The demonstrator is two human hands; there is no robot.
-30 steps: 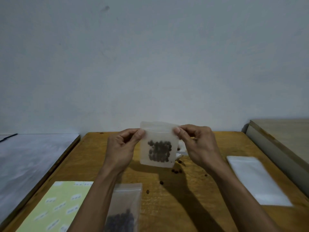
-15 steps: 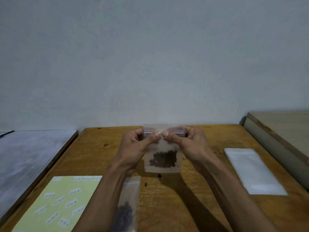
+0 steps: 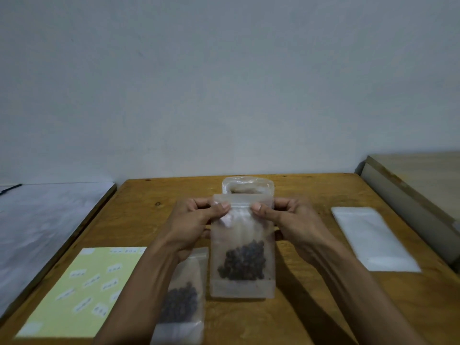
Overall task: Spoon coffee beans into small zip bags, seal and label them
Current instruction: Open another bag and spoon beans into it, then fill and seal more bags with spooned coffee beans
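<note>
Both forearms reach forward, converging. The left hand [image 3: 193,221] and right hand [image 3: 292,220] face each other at matching height, fingers curled, each thumb pressed toward its forefinger in a pinch, thumbnails turned up and near one another.

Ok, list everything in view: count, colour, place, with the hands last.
held zip bag: one, frosted clear with dark coffee beans at the bottom, upright at table centre, pinched at its zip strip.
second zip bag: one, frosted clear with dark beans, lying flat under the left forearm.
open container: one, clear, behind the held bag; contents unclear.
label sheet: one, pale yellow with small white labels, near left of the table.
empty bags stack: one pile, white, right side of the table.
table: one, brown wood.
side surface: one, grey-white, left.
board: one, pale wood, right.
left hand: pinches the zip strip.
right hand: pinches the zip strip.
</note>
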